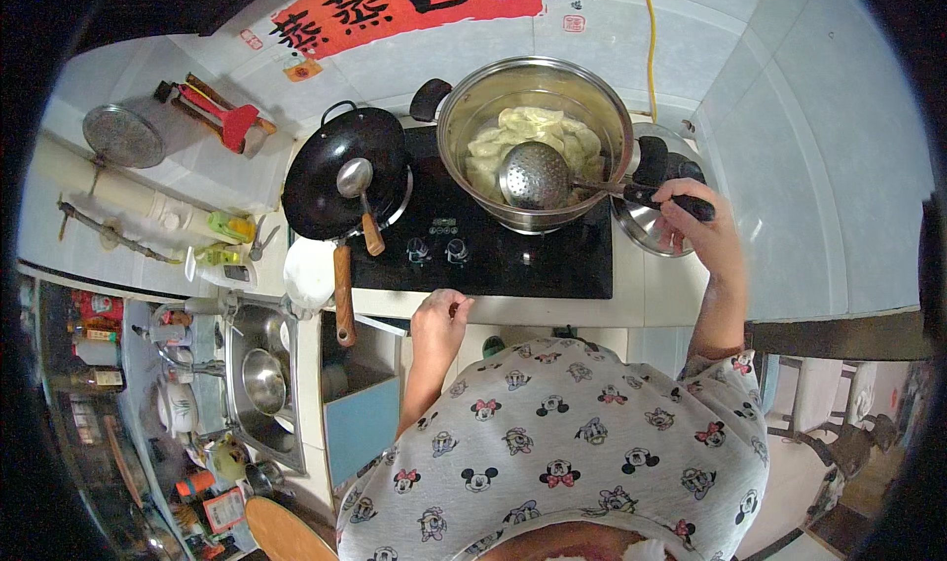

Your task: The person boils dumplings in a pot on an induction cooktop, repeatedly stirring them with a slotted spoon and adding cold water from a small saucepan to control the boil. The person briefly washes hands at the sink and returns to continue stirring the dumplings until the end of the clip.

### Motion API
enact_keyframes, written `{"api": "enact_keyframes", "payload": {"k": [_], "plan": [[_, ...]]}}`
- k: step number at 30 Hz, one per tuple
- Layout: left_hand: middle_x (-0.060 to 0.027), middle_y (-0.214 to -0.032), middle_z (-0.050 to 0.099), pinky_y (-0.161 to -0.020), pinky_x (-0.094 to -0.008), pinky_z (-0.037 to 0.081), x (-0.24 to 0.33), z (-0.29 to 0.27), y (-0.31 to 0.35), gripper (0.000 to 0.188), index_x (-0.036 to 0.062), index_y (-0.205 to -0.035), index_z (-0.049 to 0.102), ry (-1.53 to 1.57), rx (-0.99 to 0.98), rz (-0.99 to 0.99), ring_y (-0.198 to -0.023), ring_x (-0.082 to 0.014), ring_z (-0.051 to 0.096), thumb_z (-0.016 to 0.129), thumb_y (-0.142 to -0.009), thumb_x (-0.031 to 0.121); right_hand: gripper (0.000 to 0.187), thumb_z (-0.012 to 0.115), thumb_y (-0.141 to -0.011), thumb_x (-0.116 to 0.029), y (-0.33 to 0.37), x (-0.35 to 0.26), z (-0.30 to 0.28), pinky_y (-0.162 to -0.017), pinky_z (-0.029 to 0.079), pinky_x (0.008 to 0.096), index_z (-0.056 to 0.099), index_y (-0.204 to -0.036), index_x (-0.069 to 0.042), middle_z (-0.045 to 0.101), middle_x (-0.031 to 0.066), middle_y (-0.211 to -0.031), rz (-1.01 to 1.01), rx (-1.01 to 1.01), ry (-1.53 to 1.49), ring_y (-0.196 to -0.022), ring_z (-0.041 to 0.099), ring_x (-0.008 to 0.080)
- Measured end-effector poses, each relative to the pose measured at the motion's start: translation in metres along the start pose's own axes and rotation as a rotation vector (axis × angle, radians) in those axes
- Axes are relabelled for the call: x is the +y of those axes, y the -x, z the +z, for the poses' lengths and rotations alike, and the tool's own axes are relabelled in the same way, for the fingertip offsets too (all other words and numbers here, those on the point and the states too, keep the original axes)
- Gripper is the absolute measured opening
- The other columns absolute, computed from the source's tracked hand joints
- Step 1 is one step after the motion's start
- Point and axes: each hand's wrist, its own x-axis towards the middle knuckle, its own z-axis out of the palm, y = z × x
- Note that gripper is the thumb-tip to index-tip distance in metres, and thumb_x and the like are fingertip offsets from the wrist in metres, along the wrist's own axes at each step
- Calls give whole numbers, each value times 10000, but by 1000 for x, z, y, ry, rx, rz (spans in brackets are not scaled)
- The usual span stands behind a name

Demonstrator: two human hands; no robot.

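Note:
My right hand [695,216] is closed round the dark handle of a slotted skimmer [534,174]. The skimmer's round perforated bowl is over the pale dumplings [538,130] inside a large steel pot [612,102]. Its shaft crosses the pot's right rim. The pot has black side handles and stands on the right of the black cooktop [533,275]. Curled in on itself, my left hand [441,324] is at the counter's front edge, below the cooktop knobs, and no object shows in it.
Left of the pot sits a black wok [330,191] with a wooden handle jutting toward me; a wooden-handled metal spoon [355,178] lies across it. A steel lid [646,227] is right of the pot. Further left are a white bowl [311,273] and a sink [286,433] holding a metal basin.

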Motion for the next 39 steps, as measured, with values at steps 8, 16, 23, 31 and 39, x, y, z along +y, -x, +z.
{"api": "enact_keyframes", "payload": {"k": [8,16,23,31,39], "plan": [[-123,-701,603,-577,-355,470,-11,8,-4,135,22,-731,592,-49,-12,12,-624,-270,597,678,-750,124,92,588,-870,-79,-12,25,26,-427,418,200,603,-955,-45,585,6,-755,-58,-9,43,-585,586,76],[-131,-672,617,-555,-341,476,-44,28,-25,126,18,-729,620,-59,34,87,-591,-254,612,688,-749,122,150,616,-799,-29,-8,32,39,-569,480,327,604,-949,-29,624,110,-856,-456,77,462,-696,614,243],[-155,-736,630,-610,-387,478,-50,29,-30,127,11,-714,603,-63,-37,46,-689,-324,617,652,-762,118,179,629,-768,3,16,5,29,-608,466,336,608,-940,-43,600,120,-815,-521,155,651,-735,594,280],[-192,-730,606,-602,-446,462,-53,28,-22,157,15,-745,576,-120,-20,38,-688,-374,592,588,-830,147,111,591,-860,-30,34,-1,13,-455,429,206,602,-970,-23,609,48,-839,-167,147,89,-608,592,101],[-208,-704,583,-584,-476,445,-52,22,-16,258,23,-732,492,-239,-13,-28,-670,-405,573,490,-905,215,124,571,-886,-80,5,19,53,-448,455,200,583,-996,-24,587,23,-765,-69,5,-108,-576,591,85]]}}
